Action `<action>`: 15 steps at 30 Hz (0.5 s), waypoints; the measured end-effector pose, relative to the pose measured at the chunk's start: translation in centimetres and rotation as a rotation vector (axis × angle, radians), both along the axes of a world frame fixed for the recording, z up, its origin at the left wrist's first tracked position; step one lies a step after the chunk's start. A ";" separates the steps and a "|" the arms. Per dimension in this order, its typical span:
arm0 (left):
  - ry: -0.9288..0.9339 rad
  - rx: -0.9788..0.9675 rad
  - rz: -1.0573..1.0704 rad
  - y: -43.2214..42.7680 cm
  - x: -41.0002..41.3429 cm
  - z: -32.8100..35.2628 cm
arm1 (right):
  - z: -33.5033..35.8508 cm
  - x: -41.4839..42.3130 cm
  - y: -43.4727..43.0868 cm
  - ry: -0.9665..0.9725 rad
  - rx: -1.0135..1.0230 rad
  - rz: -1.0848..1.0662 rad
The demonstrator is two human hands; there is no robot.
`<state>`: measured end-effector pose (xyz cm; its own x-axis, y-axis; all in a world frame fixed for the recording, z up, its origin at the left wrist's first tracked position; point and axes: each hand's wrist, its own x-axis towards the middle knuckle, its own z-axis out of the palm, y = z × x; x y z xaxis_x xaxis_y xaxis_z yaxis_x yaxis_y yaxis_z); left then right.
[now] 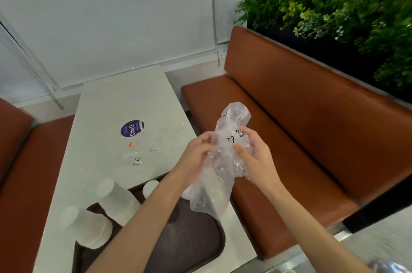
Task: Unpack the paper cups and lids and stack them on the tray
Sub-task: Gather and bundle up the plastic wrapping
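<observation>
Dark brown plastic: tray [189, 239], nearest item, set on the near end of a pale stone-look table [124, 99].

White paper, on the tray: near cup stack [87, 228] at the left rim, mouth down. The second cup stack [118, 199] is just beyond it, also mouth down. A small white cup [150, 187] stands at the far rim. All are blurred, so no count is possible. One more white piece [186, 192] is half hidden behind the bag; cup or lid, cannot tell.

Clear film, crumpled, with black printed marks: plastic bag [231, 121], held upright in the air over the tray's far right corner, its lower end hanging loose. Contents cannot be made out.

Left hand [198, 152]: fingers curled, pinching the film at the bag's left side.

Right hand [256, 161]: thumb pressed on the front of the bag, fingers curled round behind it.

Clear film, flat on the table past the tray: loose wrapper [136, 158] with small black marks.

Orange scrap [130, 144], just beyond the wrapper.

Round purple sticker [132, 128], mid-table.

Brown leather-look bench [289, 105], right of the table; a matching seat [22, 161] on the left.

Green plants [334, 5] in a dark trough behind the bench back.
</observation>
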<state>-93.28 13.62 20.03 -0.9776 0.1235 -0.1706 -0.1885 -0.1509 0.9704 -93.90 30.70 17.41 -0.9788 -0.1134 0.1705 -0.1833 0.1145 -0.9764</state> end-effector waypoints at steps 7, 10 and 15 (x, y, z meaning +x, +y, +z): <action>-0.057 0.404 -0.321 0.2 1.7 -2.9 | -0.5 2.4 2.2 -0.061 0.024 0.107; -0.087 0.258 -0.206 1.0 2.0 -4.3 | -0.1 3.6 2.7 -0.111 0.021 0.227; 0.028 -0.005 -0.094 1.7 4.0 -5.7 | -0.4 3.9 4.5 -0.099 0.334 0.216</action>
